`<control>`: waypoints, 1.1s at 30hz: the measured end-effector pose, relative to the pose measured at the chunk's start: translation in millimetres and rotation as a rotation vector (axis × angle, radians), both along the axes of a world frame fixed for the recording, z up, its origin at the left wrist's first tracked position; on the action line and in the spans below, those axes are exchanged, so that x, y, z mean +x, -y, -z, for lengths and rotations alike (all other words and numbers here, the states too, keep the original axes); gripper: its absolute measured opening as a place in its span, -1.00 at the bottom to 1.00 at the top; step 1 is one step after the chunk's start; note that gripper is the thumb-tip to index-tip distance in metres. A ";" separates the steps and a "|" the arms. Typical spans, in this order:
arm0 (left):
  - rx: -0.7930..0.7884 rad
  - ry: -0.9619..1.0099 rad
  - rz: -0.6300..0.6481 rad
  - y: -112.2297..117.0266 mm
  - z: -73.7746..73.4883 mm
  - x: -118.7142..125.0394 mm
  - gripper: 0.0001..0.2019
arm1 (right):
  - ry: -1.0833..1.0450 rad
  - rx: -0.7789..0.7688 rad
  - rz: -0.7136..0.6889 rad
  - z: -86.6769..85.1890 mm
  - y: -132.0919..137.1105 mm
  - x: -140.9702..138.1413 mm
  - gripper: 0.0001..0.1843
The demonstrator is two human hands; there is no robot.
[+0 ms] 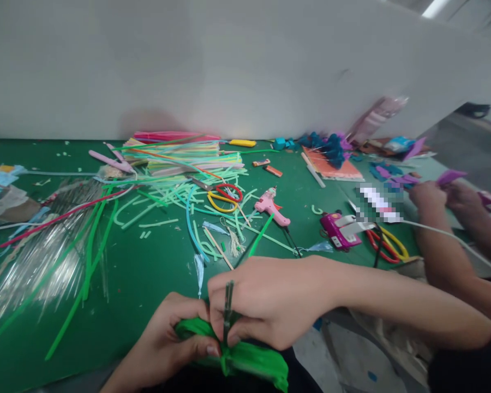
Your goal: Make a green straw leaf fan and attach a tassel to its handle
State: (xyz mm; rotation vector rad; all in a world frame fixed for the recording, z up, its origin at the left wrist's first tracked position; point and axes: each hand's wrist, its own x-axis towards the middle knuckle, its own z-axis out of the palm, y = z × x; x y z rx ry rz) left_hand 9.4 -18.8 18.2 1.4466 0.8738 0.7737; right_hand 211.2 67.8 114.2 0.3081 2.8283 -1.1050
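Close to my lap, at the table's near edge, a bright green fuzzy piece (257,361), seemingly bent pipe cleaners, is gathered in at its middle. My left hand (167,330) pinches its left part between thumb and fingers. From above, my right hand (265,300) is closed at the gathered middle, fingertips around the base of thin dark stems (228,308) that stick up there. Part of the green piece is hidden behind my fingers. A straight green pipe cleaner (262,234) slants up just beyond my right hand.
A pink glue gun (272,206) lies past my hands, with red-and-yellow scissors (225,197) left of it. Pipe cleaners (180,155) are heaped at the back, clear thin sticks (61,229) at left. At right are a purple box (339,232) and a co-worker's hands (429,196) holding purple material.
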 end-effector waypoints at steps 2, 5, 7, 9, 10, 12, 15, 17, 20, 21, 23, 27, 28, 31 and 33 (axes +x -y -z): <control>0.022 0.010 -0.019 0.6 2.6 -0.2 -0.67 | 0.049 0.005 -0.008 0.9 0.8 -1.2 -0.91; 0.038 0.044 -0.018 1.6 8.7 0.1 -0.70 | 0.107 -0.007 -0.027 7.1 3.3 0.1 -0.84; 0.025 0.062 -0.018 2.2 11.4 0.8 -0.73 | 0.085 0.002 -0.031 12.3 5.6 1.9 -0.83; 0.000 0.078 -0.012 2.4 11.8 1.7 -0.75 | 0.027 0.043 -0.044 16.3 8.3 3.5 -0.88; -0.006 0.078 -0.011 2.4 11.3 2.1 -0.75 | -0.001 0.069 -0.051 17.6 9.8 4.2 -0.90; 0.009 0.048 -0.033 2.5 10.0 2.9 -0.75 | -0.030 0.106 -0.037 18.9 12.8 5.4 -0.91; 0.096 -0.013 -0.153 3.8 12.4 5.0 -0.72 | -0.026 0.093 0.017 19.1 16.6 8.2 -0.87; 0.220 -0.029 -0.329 5.8 18.5 7.2 -0.62 | -0.030 0.089 0.040 19.9 17.8 10.7 -0.87; 0.419 -0.077 -0.501 9.4 29.9 10.8 -0.57 | -0.072 0.129 0.066 23.8 17.8 14.4 -0.87; 0.452 -0.102 -0.484 10.3 32.4 11.9 -0.63 | -0.092 0.146 0.070 25.9 17.7 15.4 -0.88; 0.462 -0.136 -0.406 10.8 34.0 14.0 -0.74 | -0.134 0.176 0.079 30.5 17.4 16.7 -0.88; 0.345 -0.095 -0.388 7.9 26.3 17.3 -0.64 | -0.209 0.190 0.101 38.3 17.3 18.3 -0.88; 0.281 -0.080 -0.380 7.0 24.3 17.4 -0.60 | -0.236 0.179 0.106 39.4 17.3 18.7 -0.87; 0.041 -0.025 -0.316 4.3 23.0 14.3 -0.51 | -0.348 0.119 0.122 39.8 16.6 20.6 -0.87; -0.086 0.052 -0.274 1.4 25.4 9.8 -0.49 | -0.450 0.070 0.130 37.7 15.4 21.6 -0.87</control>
